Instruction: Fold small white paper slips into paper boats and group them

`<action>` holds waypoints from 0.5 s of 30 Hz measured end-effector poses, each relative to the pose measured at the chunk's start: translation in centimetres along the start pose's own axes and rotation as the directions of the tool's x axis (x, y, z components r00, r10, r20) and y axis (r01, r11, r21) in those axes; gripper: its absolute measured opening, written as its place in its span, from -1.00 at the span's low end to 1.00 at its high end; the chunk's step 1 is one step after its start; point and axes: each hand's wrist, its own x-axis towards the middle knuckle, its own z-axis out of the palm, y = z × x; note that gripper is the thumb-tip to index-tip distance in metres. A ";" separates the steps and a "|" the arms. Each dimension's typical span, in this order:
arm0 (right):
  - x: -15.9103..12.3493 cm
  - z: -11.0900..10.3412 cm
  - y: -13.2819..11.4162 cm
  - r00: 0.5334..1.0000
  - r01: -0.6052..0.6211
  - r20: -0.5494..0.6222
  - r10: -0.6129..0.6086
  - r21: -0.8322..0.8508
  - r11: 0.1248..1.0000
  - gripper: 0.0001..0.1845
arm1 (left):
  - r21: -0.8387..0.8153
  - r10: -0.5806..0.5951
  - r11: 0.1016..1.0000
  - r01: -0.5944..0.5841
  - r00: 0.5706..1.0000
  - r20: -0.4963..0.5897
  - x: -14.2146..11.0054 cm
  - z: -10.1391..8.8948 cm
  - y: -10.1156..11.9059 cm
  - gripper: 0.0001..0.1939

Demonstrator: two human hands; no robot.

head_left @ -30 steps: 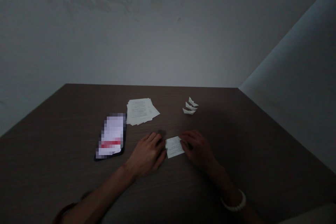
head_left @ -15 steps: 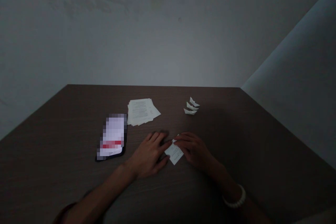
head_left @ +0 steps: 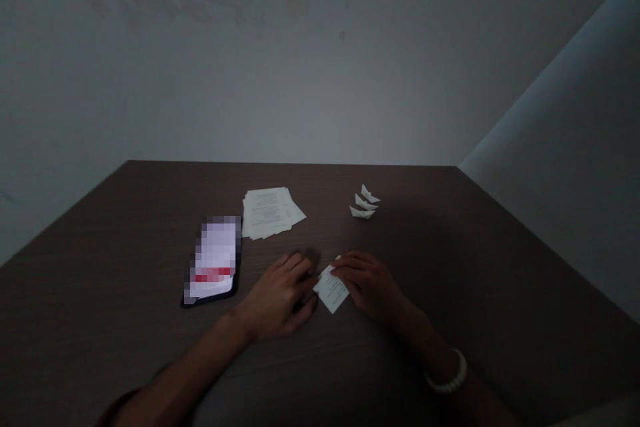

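A small printed piece of paper (head_left: 332, 293) lies on the table like a diamond, one corner towards me. My right hand (head_left: 370, 283) rests over its right and far edges, fingers bent and pressed on it, covering part of the paper. At the left corner is my left hand (head_left: 283, 293), its index fingertip at the paper's edge and its thumb apart below; the other fingers are loosely bent. I cannot tell whether that fingertip presses on the paper. Beyond my right hand stand three small folded paper boats (head_left: 363, 213) in a close row.
A stack of printed sheets (head_left: 270, 212) lies fanned out beyond my left hand. Left of that hand is a phone (head_left: 214, 260) with a lit, blurred screen. The dark wooden table (head_left: 150, 200) meets a stained wall (head_left: 320, 100) at its far edge.
My left hand has drawn back slightly to the left, its index finger leaving the paper's middle and uncovering more print. My right hand has barely moved.
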 end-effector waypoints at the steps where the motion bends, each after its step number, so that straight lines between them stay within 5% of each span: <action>1: 0.0 0.0 0.0 1.000 -0.002 0.001 0.002 -0.007 1.000 -0.71 | -0.003 0.017 1.000 -0.017 1.000 -0.015 -0.1 0.0 -0.1 -0.76; 9: 0.0 -0.1 0.0 1.000 -0.014 0.000 0.014 0.004 1.000 -0.71 | -0.009 0.083 0.996 -0.083 0.995 -0.050 -0.5 -0.1 -0.3 -0.79; 15: 1.2 0.6 -2.3 0.975 -0.217 -0.058 0.216 -0.029 0.976 -0.89 | -0.017 0.091 0.996 -0.093 0.992 -0.085 -0.5 0.1 -0.2 -0.79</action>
